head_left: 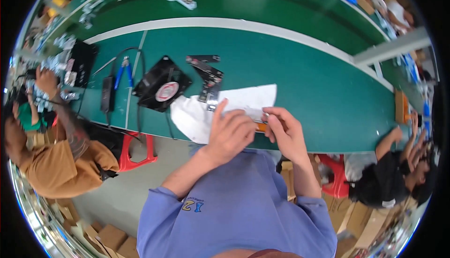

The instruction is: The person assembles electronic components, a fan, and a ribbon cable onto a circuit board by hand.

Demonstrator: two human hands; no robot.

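Observation:
My left hand (230, 133) is over the front of the workbench, index finger raised apart and the others curled. Its fingertips meet the edge of a small orange piece (261, 127), and whatever they grip is hidden. My right hand (287, 133) is closed in a pinch at the other side of that piece; a tiny shiny bit shows at its fingertips, too small to name. Beneath and behind both hands lies a white sheet of paper (255, 94). A crumpled white cloth (190, 119) rests left of my left hand. Dark flat strips with metal parts (211, 77) lie beyond.
A black square fan (164, 84) stands left of the strips. Further left are blue-handled pliers (124, 73), a black power adapter (108, 94) and cables. A white-edged green shelf (225, 4) runs behind. People sit at both sides, near red stools (137, 152).

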